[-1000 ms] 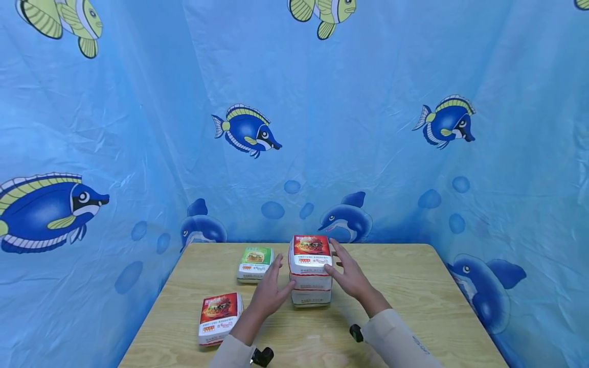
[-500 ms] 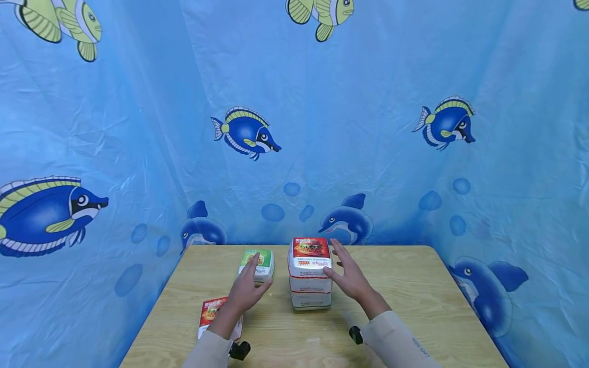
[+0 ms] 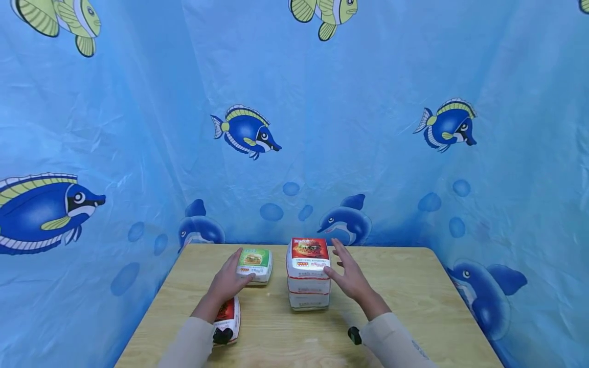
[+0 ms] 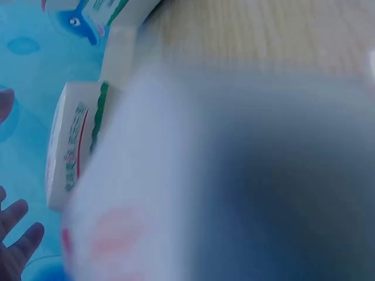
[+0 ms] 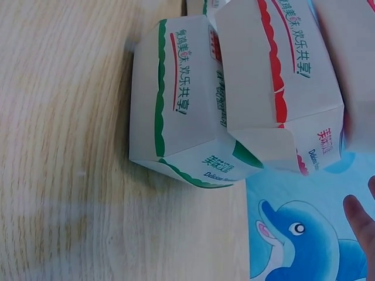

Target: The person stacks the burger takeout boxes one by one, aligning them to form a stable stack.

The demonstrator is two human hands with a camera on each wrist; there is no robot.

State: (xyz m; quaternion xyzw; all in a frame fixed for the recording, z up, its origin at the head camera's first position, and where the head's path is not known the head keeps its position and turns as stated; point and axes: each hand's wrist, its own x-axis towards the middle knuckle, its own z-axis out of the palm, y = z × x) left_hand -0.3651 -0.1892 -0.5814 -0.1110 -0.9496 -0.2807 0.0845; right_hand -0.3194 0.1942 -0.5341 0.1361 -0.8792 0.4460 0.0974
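A green-topped burger box [image 3: 255, 260] lies on the wooden table [image 3: 405, 286]. My left hand [image 3: 232, 273] touches its near left corner, fingers along its left side and thumb at the front. A stack of three boxes [image 3: 309, 278] with a red top stands in the middle. In the right wrist view the lowest box is trimmed in green [image 5: 176, 105] and the one above it in red [image 5: 275, 76]. My right hand [image 3: 346, 271] is spread open just right of the stack, apparently not touching it. The left wrist view is mostly blur; the green box [image 4: 73, 146] shows at its left.
Another red-topped box [image 3: 228, 316] lies near the table's front left, partly hidden under my left forearm. Blue fish-print sheeting [image 3: 368, 128] closes in the back and both sides. Bare wood lies right of the stack, out to the table's right edge.
My left hand left the stack's left side and moved left and forward to the green box. Its forearm now covers the near red box. The right hand has barely moved.
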